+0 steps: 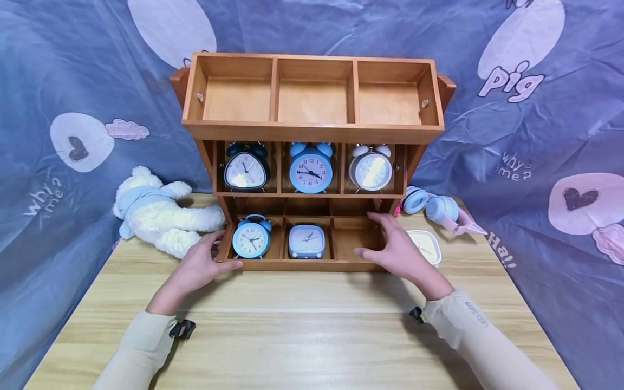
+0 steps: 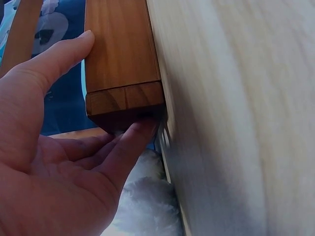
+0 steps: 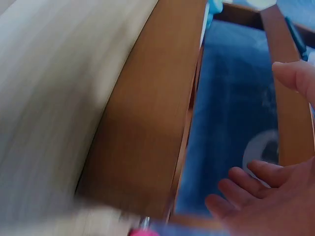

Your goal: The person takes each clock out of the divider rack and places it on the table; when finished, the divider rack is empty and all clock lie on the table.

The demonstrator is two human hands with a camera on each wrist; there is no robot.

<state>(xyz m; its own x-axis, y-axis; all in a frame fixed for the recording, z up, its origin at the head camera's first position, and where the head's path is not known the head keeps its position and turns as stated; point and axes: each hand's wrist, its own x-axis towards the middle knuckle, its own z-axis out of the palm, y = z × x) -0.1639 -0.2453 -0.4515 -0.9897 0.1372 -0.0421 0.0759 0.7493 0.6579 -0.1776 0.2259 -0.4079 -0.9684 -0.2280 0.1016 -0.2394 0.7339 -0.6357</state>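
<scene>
A wooden three-tier display shelf stands on the table. My left hand holds its lower left corner, with the thumb on the front board and the fingers at the end face. Beside the lower right compartment is my right hand, thumb and fingers spread apart; in the right wrist view it holds nothing. The bottom tier carries a light-blue twin-bell alarm clock and a blue squarish clock. On the middle tier are a dark triangular clock, a blue clock and a white clock.
A white square clock sits right of the shelf, partly behind my right hand. Farther back are pink-and-blue headphones. A white plush toy lies at the left. Printed blue cloth surrounds the wooden table.
</scene>
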